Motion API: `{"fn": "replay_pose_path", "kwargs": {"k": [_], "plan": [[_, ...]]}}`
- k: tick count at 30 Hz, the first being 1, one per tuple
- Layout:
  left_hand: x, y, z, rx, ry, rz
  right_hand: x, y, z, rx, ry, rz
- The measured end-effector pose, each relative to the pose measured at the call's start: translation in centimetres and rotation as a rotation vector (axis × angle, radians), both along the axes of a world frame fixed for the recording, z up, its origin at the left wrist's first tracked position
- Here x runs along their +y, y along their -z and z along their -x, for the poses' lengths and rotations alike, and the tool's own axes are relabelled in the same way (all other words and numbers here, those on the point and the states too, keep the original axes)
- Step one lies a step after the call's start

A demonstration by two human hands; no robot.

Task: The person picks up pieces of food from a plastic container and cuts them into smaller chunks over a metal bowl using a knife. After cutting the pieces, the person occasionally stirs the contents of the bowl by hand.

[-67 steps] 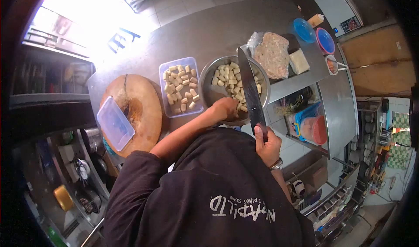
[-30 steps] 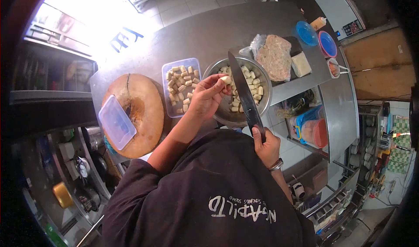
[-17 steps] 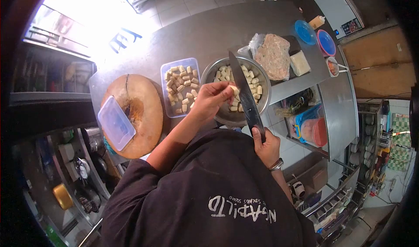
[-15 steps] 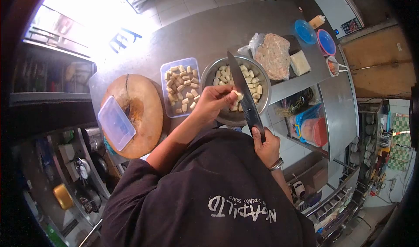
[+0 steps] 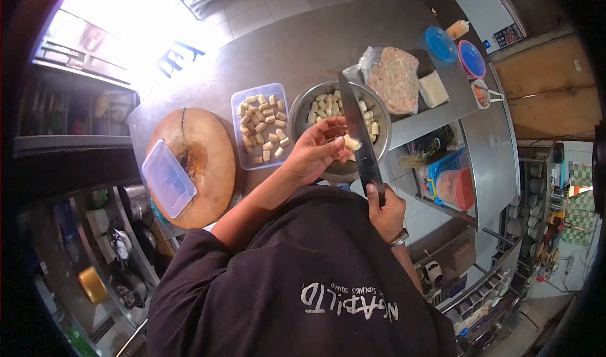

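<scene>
Above a round metal bowl (image 5: pixel 297 123), my left hand (image 5: pixel 317 152) pinches a pale, peeled banana piece (image 5: pixel 351 143) between thumb and fingers. My right hand (image 5: pixel 387 213) is closed round the handle of a long, dark-bladed knife (image 5: pixel 358 126), its tip pointing away from me. The blade lies right beside the banana piece; whether it touches is hard to tell. Several similar banana pieces (image 5: pixel 327 104) lie in the bowl, partly hidden by the knife and my left hand. To the left, a clear plastic container (image 5: pixel 237 130) holds more cut pieces.
A round wooden chopping board (image 5: pixel 218 161) with a plastic lid (image 5: pixel 168 177) on it sits at the left. Right of the bowl lie a bag of minced meat-like mass (image 5: pixel 394 80) and a white block (image 5: pixel 433 91). Blue plates (image 5: pixel 441 45) stand farther off on the metal table (image 5: pixel 271 47).
My left hand's fingers have spread more around the banana piece, which has shifted slightly right and down. The knife has tilted a little, its tip moving right.
</scene>
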State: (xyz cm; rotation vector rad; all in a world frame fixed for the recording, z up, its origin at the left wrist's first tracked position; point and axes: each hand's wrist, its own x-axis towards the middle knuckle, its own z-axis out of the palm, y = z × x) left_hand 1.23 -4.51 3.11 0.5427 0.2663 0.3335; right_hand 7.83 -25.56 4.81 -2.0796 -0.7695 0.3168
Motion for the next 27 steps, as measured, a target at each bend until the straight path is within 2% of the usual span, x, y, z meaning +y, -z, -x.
{"fn": "replay_pose_path", "kwargs": {"k": [2,6,8,13,15,22,27], "plan": [[0.3,1.4,0.1,-0.016,0.143,0.022,-0.1,-0.1,0.0,0.014,-0.026,0.05],[0.6,3.2,0.2,-0.07,0.139,0.023,0.0,0.4,0.1,-0.021,0.009,-0.041],[0.9,3.0,0.3,-0.056,0.002,0.034,0.0,0.7,0.1,-0.048,0.037,-0.112],[1.4,1.5,0.3,0.06,-0.097,0.146,-0.2,0.2,0.0,0.011,-0.021,0.022],[1.5,1.9,0.2,-0.021,-0.109,0.12,0.0,0.1,0.1,-0.002,-0.027,0.011],[1.5,2.3,0.4,-0.069,-0.047,0.06,0.2,-0.4,0.1,-0.005,-0.056,0.029],[0.7,2.2,0.7,-0.038,0.02,-0.127,0.3,-0.6,0.0,-0.02,-0.068,0.028]]}}
